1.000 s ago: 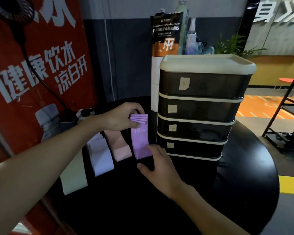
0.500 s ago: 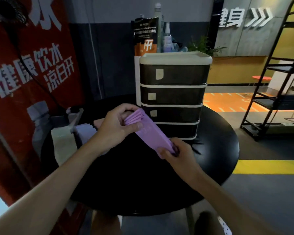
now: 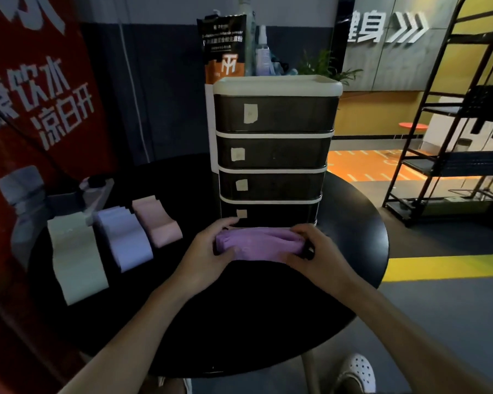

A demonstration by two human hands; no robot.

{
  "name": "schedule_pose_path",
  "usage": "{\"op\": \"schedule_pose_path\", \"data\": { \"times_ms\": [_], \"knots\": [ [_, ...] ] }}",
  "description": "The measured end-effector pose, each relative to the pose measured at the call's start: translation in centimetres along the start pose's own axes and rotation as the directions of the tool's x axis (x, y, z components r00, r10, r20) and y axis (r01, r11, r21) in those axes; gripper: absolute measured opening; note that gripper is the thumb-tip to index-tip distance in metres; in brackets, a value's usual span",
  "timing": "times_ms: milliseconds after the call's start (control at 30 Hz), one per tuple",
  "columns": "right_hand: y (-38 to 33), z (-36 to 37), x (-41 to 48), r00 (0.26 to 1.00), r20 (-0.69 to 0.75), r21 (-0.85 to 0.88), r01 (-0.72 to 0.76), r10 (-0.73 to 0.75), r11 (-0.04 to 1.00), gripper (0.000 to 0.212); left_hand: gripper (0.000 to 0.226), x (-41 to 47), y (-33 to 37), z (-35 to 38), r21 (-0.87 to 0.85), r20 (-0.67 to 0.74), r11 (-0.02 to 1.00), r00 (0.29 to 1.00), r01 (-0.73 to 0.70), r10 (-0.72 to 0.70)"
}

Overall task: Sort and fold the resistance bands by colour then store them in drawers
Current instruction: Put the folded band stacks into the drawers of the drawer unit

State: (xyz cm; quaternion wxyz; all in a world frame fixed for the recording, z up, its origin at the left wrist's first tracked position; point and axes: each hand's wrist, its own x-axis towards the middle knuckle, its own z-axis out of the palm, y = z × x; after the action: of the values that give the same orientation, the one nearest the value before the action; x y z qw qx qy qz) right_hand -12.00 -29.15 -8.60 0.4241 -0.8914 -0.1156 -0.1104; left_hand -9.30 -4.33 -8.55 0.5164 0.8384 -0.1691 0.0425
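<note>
A stack of purple resistance bands [image 3: 258,243] lies crosswise in front of the dark drawer unit [image 3: 273,155]. My left hand [image 3: 208,251] grips its left end and my right hand [image 3: 315,253] grips its right end. Three other piles lie on the round black table [image 3: 239,322] to the left: pale green bands [image 3: 74,257], lavender bands [image 3: 124,237] and pink bands [image 3: 157,221]. All drawers of the unit look closed, each with a small paper label.
Behind the drawer unit stand a black and orange pouch [image 3: 224,58] and bottles [image 3: 261,52]. A red banner [image 3: 32,109] fills the left side. A black metal rack [image 3: 450,143] stands to the right. A power strip [image 3: 94,189] lies at the table's back left.
The purple bands left their spot beside the pink pile. Both hands took hold of them and turned them crosswise in front of the bottom drawer.
</note>
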Motion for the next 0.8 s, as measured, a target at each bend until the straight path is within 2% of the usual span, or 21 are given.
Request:
{"op": "schedule_pose_path", "data": {
  "times_ms": [67,167,300,467,567,700,800],
  "knots": [
    [-0.03,0.12,0.02,1.000,-0.009,-0.021,0.001,-0.001,1.000,0.045,0.054,0.31,-0.26,0.15,0.047,0.048,0.999,0.999,-0.008,0.006],
    [0.27,0.22,0.09,0.999,-0.029,-0.034,-0.028,0.027,0.999,0.043,0.043,0.32,-0.33,0.42,0.104,0.071,0.994,0.997,-0.019,0.012],
    [0.72,0.18,0.15,0.999,-0.019,-0.014,-0.040,0.040,0.999,0.024,0.023,0.17,-0.27,0.44,0.142,0.038,0.989,0.999,-0.031,0.026],
    [0.31,-0.32,-0.10,0.999,-0.046,0.096,-0.004,0.008,0.995,0.015,0.020,0.01,0.30,0.34,0.076,0.051,0.997,0.999,-0.019,0.015],
    [0.69,-0.04,-0.05,0.998,-0.058,0.061,-0.004,0.008,0.998,0.024,0.025,-0.18,0.10,0.29,0.091,0.052,0.995,0.998,-0.033,0.028],
    [0.82,0.47,-0.20,0.993,-0.032,-0.083,0.108,-0.111,0.991,0.055,0.047,-0.35,-0.14,0.37,0.156,0.082,0.986,0.996,-0.057,0.044],
    [0.72,0.49,-0.32,0.980,-0.025,-0.118,0.191,-0.195,0.974,0.047,0.052,-0.41,-0.10,0.38,0.225,0.098,0.973,0.995,-0.057,0.036]
  ]
}}
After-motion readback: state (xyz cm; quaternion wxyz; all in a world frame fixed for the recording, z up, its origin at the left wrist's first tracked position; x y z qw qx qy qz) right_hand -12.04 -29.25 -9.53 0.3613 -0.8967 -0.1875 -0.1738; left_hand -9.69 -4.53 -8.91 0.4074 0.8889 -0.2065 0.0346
